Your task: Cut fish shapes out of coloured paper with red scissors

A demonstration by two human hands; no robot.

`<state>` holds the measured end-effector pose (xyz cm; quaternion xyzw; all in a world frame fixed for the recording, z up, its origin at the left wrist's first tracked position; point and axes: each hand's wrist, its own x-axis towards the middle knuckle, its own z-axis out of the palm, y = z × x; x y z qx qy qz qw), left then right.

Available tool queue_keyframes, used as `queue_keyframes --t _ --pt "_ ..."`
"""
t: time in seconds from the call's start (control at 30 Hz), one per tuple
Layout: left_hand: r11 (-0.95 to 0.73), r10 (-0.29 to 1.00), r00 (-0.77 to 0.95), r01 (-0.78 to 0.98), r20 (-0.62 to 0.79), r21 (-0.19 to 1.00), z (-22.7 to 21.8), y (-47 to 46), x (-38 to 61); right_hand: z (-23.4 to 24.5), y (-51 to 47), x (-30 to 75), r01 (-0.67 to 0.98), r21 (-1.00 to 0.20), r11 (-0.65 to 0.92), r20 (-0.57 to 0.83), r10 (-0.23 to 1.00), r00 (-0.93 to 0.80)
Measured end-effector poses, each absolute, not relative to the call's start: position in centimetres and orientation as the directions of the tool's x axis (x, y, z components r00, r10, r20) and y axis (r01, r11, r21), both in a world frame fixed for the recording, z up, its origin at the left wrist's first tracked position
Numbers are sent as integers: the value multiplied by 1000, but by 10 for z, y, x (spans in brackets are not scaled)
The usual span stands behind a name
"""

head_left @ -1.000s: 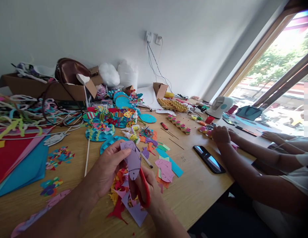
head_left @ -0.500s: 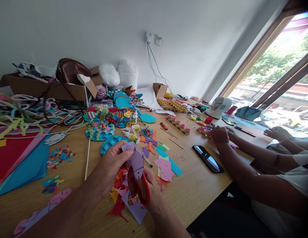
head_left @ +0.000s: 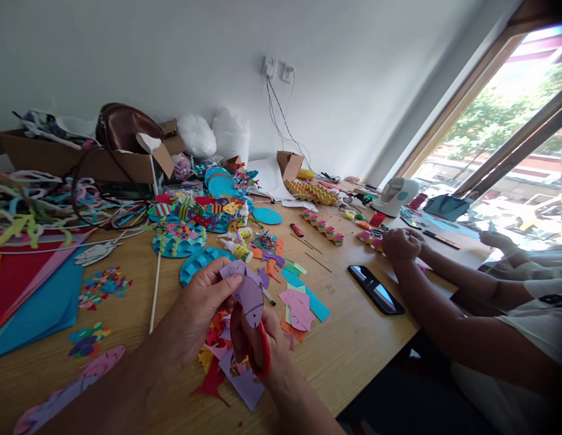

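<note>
Between thumb and fingers, my left hand (head_left: pixel 212 290) pinches a purple paper fish (head_left: pixel 250 296) with drawn black lines and an eye. My right hand (head_left: pixel 274 338) is closed around the red handles of a pair of scissors (head_left: pixel 262 353); the blades are hidden behind the paper. Under my hands lies a heap of paper scraps (head_left: pixel 212 380) in red, yellow and purple. Just right of the scissors rest pink fish cut-outs (head_left: pixel 297 309) with drawn lines. More cut-out fish (head_left: pixel 97 368) lie at the lower left, partly behind my left forearm.
A co-worker's hands (head_left: pixel 401 244) are over the table at the right, near a phone (head_left: pixel 375 290). Decorated blue discs (head_left: pixel 178 241), glue bottles (head_left: pixel 238 249) and a wooden stick (head_left: pixel 156 290) lie ahead. Coloured sheets (head_left: pixel 40 320) and a cardboard box (head_left: pixel 76 163) are at the left.
The view has shifted slightly, so the table things sit a little further left. Both hands keep their grip, and the fish shows almost the same pose.
</note>
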<state>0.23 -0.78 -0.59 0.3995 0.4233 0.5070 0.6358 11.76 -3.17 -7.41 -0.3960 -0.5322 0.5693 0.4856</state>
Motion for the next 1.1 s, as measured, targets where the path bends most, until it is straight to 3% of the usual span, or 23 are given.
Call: queue_keyframes --t 1.1 --pt "177 975 181 -293 -127 940 -12 -7 -1 -65 -32 112 -113 -993 25 47 979 -196"
